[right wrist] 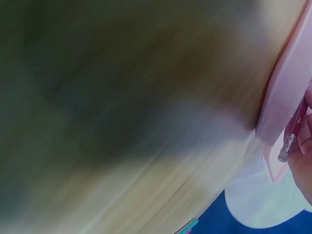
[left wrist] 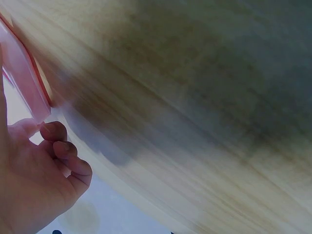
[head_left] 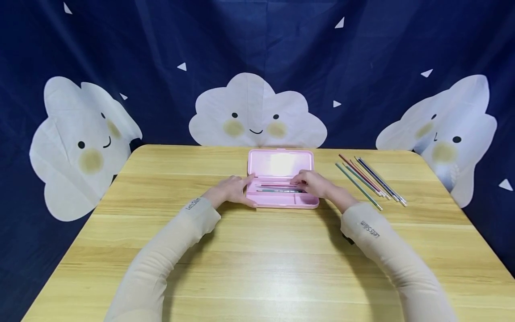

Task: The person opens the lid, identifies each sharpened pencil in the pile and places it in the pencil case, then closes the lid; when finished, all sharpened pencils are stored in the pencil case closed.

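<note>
A pink pencil case (head_left: 274, 201) lies with its lid raised at the back of the table. My left hand (head_left: 231, 189) grips its left end, thumb at the front corner and index finger toward the hinge. In the left wrist view the other fingers (left wrist: 73, 165) curl beside the case's corner. My right hand (head_left: 317, 184) reaches into the right side and pinches a red pencil (right wrist: 299, 117), whose eraser end shows in the right wrist view. A dark green pencil (head_left: 275, 191) lies lengthwise inside the case.
Several pencils (head_left: 363, 178), red, green and dark blue, lie slanted on the wooden table (head_left: 257, 259) to the right of the case. A dark blue curtain (head_left: 161, 36) with white clouds hangs behind the table's far edge.
</note>
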Motion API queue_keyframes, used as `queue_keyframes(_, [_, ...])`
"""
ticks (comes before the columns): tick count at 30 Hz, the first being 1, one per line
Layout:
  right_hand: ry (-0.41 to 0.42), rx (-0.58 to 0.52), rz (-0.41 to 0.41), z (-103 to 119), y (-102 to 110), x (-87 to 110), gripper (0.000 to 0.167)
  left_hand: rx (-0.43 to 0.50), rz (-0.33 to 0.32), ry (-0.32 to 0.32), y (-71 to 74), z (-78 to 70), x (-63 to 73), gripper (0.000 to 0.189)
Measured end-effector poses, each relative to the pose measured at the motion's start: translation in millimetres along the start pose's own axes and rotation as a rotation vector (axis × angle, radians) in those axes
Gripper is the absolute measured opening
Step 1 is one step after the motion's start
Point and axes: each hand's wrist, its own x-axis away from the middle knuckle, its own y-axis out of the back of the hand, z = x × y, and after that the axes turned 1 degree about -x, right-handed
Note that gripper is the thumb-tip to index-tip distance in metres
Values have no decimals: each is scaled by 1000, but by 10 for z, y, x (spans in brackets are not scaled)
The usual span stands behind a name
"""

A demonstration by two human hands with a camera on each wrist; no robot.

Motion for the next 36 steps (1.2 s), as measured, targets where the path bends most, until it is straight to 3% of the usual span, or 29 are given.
queue_keyframes(6, [50, 10, 26, 42, -70, -72, 18, -10, -7, -9, 10, -8, 16, 110])
queue_keyframes(14, [33, 55, 61, 61, -106, -83, 21, -15, -11, -7, -7, 5, 5, 110])
queue_keyframes(22, [36, 14, 15, 31, -115, -36, 18, -13, -9, -12, -5, 4, 5, 109])
queue_keyframes(36, [-62, -28, -21, -16, 51, 132, 19, -28, -14, -19, 5, -8, 3, 109])
